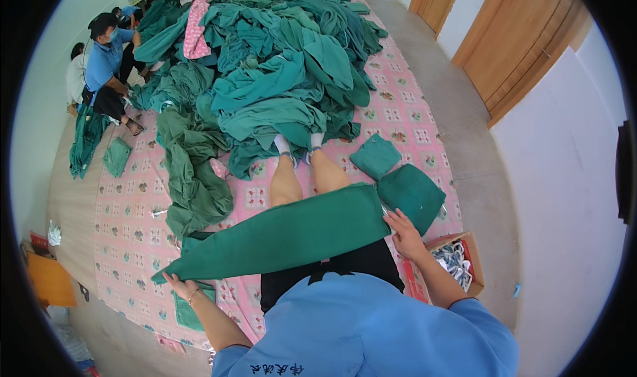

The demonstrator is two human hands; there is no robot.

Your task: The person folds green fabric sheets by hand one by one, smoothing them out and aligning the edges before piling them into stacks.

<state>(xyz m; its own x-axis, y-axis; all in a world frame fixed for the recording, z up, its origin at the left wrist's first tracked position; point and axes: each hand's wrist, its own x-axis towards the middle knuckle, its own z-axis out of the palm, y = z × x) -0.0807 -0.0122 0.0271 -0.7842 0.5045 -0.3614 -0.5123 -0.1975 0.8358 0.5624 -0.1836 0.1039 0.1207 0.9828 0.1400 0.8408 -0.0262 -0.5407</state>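
Observation:
A long strip of folded green cloth [293, 232] lies across my lap and thighs, wide at the right and narrowing to the left. My left hand [181, 285] grips its pointed left end between thumb and fingers. At the right end, my right hand [405, 235] rests by the cloth's edge with fingers spread; whether it pinches the edge I cannot tell. Beyond that hand lie a folded dark green bundle [415, 195] and a smaller teal folded bundle [375, 156]. Another folded green cloth [196, 310] lies beneath my left forearm.
A big heap of green cloth [268, 83], with a pink patterned cloth [197, 31] on it, covers my feet. A cardboard box [473, 262] of cords stands at my right. Several people sit around the heap, one in a blue shirt [107, 58]. Pink patterned sheeting [124, 227] covers the floor.

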